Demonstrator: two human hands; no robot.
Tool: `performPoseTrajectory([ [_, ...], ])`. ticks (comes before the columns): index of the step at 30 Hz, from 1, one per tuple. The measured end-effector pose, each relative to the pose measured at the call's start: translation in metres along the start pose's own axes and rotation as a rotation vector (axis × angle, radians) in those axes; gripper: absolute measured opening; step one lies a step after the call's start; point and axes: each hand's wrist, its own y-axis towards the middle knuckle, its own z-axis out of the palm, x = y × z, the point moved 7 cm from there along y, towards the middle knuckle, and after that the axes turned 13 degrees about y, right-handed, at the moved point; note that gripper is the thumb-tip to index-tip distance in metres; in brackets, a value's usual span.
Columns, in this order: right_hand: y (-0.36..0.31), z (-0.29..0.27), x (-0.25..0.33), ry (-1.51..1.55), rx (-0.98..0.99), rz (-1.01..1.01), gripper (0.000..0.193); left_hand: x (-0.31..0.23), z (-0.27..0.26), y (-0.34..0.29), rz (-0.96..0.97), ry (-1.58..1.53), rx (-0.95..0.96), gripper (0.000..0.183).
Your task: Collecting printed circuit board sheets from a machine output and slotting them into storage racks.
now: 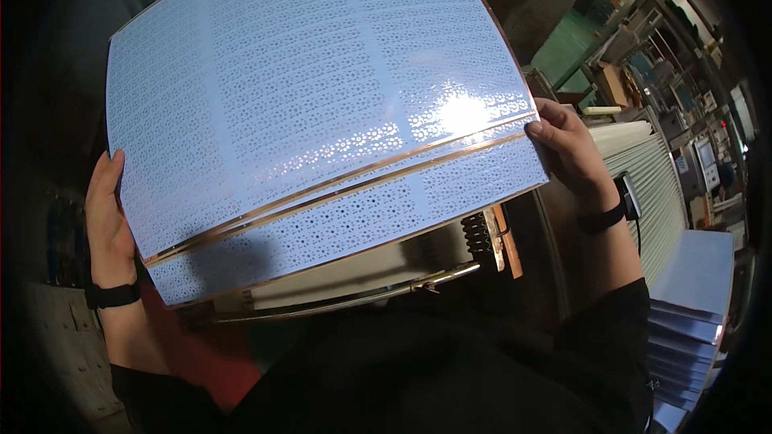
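Note:
A large, glossy pale-blue panel (297,72) with rows of small flower-like marks and copper-coloured edges spans the space before me. My left hand (110,209) is closed at its left edge, near the lower corner. At the lower right corner my right hand (567,145) grips it, thumb on the upper face and fingers partly hidden. Below its near edge shows a strip of a second, similar patterned panel (354,221). Whether the two panels touch cannot be made out. Strong light glares off the right side of the upper panel.
Under the panels are a metal rod (346,304), a dark coil spring (477,237) and an orange-brown bar (508,245). To the right stands a ribbed pale rack (643,177), with several blue panels (683,337) nearer me. Machines and a green floor lie beyond.

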Motion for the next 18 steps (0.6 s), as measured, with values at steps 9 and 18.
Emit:
performPoseTrajectory([
  [9, 0.004, -0.002, 0.067, -0.499, -0.28, -0.389, 0.034, -0.061, 0.01, -0.001, 0.409, 0.115, -0.227, 0.048],
  [18, 0.028, 0.002, 0.186, -0.845, -0.199, -0.802, 0.039, -0.137, -0.045, 0.055, 0.522, 0.156, -0.04, 0.031],
])
